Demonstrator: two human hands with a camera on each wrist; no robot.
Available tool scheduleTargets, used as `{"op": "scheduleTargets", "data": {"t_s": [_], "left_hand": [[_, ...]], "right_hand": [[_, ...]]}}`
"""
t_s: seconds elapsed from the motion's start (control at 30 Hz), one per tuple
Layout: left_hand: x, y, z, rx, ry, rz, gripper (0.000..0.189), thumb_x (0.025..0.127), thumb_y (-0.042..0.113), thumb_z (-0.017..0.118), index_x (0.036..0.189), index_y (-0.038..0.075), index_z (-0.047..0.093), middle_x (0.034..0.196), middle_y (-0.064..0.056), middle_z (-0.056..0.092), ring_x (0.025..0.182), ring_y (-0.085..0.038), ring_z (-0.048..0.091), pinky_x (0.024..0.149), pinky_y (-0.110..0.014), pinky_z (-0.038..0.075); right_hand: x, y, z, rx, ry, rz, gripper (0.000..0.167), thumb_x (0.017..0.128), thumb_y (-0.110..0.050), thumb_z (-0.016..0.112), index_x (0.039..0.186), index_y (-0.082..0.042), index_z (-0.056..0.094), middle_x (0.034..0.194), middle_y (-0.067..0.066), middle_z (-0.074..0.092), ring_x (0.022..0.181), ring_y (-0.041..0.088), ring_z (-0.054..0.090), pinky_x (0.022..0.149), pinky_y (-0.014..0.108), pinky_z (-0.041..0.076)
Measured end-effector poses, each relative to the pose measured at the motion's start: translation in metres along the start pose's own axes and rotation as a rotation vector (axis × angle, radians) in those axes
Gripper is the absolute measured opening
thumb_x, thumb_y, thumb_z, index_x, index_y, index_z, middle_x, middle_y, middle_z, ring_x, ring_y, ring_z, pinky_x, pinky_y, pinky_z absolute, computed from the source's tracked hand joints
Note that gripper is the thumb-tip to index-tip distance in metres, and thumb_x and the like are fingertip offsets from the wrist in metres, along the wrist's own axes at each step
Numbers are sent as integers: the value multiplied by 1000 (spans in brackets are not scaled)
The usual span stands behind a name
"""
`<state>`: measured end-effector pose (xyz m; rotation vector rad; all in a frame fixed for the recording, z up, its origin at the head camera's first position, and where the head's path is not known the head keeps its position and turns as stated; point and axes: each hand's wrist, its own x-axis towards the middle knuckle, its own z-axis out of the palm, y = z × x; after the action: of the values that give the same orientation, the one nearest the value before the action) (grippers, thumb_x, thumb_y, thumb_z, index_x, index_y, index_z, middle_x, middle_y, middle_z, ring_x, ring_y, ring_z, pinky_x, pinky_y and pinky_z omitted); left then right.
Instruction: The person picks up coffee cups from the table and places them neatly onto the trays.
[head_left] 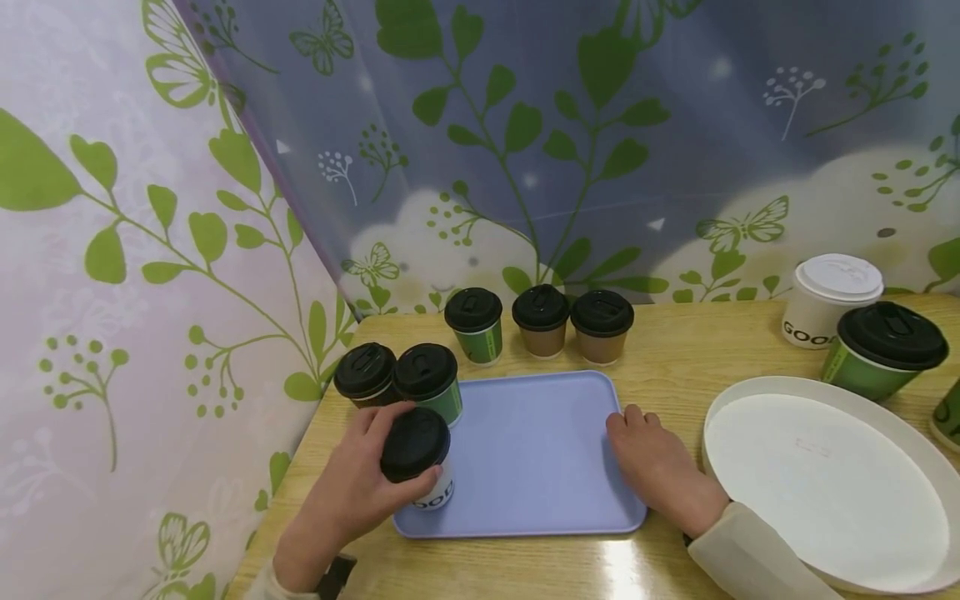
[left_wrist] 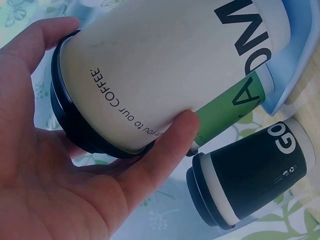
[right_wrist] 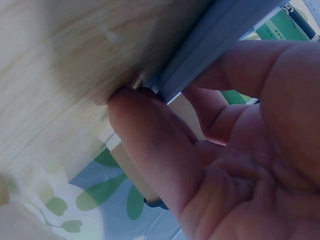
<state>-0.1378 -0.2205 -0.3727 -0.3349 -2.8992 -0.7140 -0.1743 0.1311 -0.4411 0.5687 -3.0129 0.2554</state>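
A white paper coffee cup (head_left: pixel 441 490) with a black lid stands over the left front corner of the lilac tray (head_left: pixel 532 467). My left hand (head_left: pixel 358 477) grips it around the lid, and in the left wrist view the thumb and fingers spread about the lid and upper side of the cup (left_wrist: pixel 150 65). Right behind it are a green cup (head_left: pixel 448 403) and a dark cup (head_left: pixel 363 375), both black-lidded. At the tray's right edge, my right hand (head_left: pixel 656 462) holds the rim; in the right wrist view its fingers (right_wrist: pixel 150 135) bend around the tray edge (right_wrist: pixel 205 55).
Behind the tray stand a green cup (head_left: pixel 480 337) and two brown cups (head_left: pixel 543 337). A round white tray (head_left: pixel 817 492) lies at the right, with a white-lidded cup (head_left: pixel 813 308) and a green cup (head_left: pixel 862 375) behind it. Patterned cloth (head_left: pixel 525 167) borders the wooden table.
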Motion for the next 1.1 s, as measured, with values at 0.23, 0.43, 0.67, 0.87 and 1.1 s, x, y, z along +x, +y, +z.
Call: {"op": "scheduleTargets", "data": {"t_s": [0.23,0.43,0.67,0.87,1.1], "left_hand": [[-3,2,1,-20,-15,-12,75,80,45,86,143,18,54,132,-16,50,103,-31,60,84,-48,53],[-6,3,3,-22,-24,-32,75,80,44,86,143,20,53,129,-14,51,101,-30,60,84,-46,53],[-7,5,2,-9,-29,-37,75,80,46,85,142,21,52,130,-14,51,102,-30,60,84,-48,53],[-10,4,0,-23,-51,-38,77,82,45,84,145,20,49,133,-12,49,102,-28,61,86,-47,54],[-12,3,-5,-6,-99,-30,84,83,54,82,150,19,46,136,-11,48,106,-26,61,88,-47,54]], "right_hand": [[0,0,0,5,2,2,6,95,5,60,100,4,56,90,18,50,76,32,51,60,45,50],[-1,0,0,0,14,0,6,95,6,60,99,4,56,89,18,50,75,32,51,59,45,50],[0,-1,-1,5,1,4,6,95,5,60,100,4,56,90,18,50,76,33,52,59,45,50],[0,-1,-1,7,-6,6,6,95,5,59,100,4,56,90,18,50,76,32,52,60,45,50],[0,-1,0,4,9,4,3,96,5,58,99,4,56,89,17,50,75,32,52,59,46,50]]}}
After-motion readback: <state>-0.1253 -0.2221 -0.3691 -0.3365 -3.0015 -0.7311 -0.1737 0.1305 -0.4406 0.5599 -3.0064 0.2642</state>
